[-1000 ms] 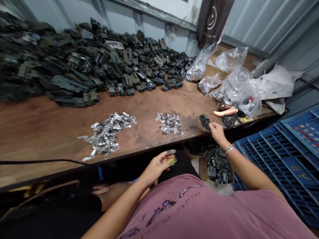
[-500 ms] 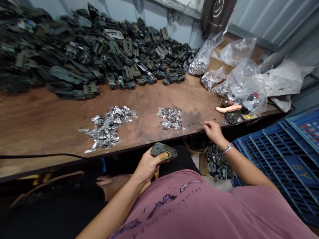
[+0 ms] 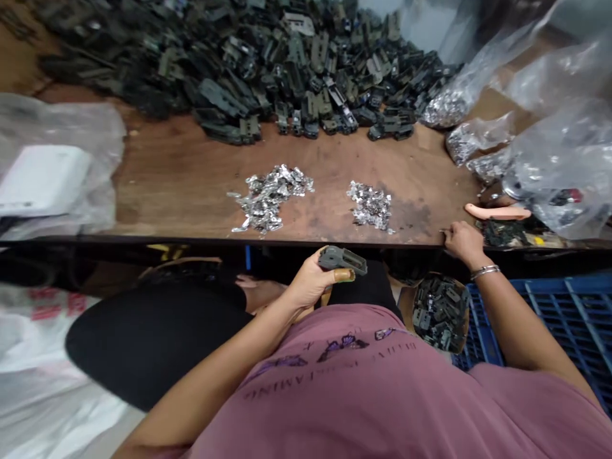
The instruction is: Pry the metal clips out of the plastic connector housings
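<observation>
My left hand (image 3: 315, 275) is closed around a dark grey-green plastic housing (image 3: 343, 260), held over my lap just below the table's front edge. The thumb, with a brownish covering on its tip, presses along the housing's near side. At the table edge on the right is my right hand (image 3: 463, 242), its fingers drawn together. Something small and dark shows by its fingertips, too small to name. Left of that hand lies a small heap of shiny metal pieces (image 3: 370, 207); a larger heap of metal pieces (image 3: 272, 197) sits farther left. A pink handle (image 3: 497, 212) lies just beyond the right hand.
Many dark plastic housings (image 3: 268, 70) are piled along the back of the wooden table (image 3: 172, 185). Plastic bags of metal bits (image 3: 449, 105) stand at the right. A box of housings (image 3: 440, 312) and a blue crate (image 3: 549, 306) are below. A white object (image 3: 45, 178) lies left.
The view has swung left, so the scene sits farther right in the picture. My right hand has shifted slightly right at the table edge. The left hand still holds the housing.
</observation>
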Action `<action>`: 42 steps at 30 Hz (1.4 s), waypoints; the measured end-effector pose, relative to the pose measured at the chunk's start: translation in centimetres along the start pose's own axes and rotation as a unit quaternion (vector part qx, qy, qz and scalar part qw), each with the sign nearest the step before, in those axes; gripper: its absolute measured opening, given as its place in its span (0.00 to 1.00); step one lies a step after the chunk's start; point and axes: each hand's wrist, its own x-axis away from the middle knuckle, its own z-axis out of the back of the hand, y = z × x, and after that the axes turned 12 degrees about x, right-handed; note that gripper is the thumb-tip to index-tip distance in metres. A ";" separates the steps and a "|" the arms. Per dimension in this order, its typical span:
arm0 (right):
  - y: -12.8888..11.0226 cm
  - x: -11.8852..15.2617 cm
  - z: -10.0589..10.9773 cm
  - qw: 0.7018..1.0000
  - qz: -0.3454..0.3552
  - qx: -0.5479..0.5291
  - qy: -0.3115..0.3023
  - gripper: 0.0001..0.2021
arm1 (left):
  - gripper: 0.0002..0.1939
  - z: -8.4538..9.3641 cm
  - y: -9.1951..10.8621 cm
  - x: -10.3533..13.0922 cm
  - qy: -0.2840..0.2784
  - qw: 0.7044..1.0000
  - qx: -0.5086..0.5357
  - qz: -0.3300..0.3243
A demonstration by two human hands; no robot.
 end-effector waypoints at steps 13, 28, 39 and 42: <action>-1.2 0.0 0.7 0.999 0.012 -0.043 -0.003 0.13 | 0.22 1.1 0.4 1.1 -0.017 0.991 -0.124 -0.044; -10.5 2.1 5.4 0.934 0.142 -0.316 0.090 0.11 | 0.21 1.1 0.6 1.4 0.037 0.989 -0.127 -0.060; -11.3 3.3 7.3 0.887 0.123 -0.440 0.062 0.06 | 0.20 1.1 0.7 1.0 0.040 0.983 -0.149 -0.101; -12.1 5.9 10.3 0.824 0.195 -0.530 0.052 0.05 | 0.19 1.3 0.3 0.6 0.024 0.973 -0.189 -0.128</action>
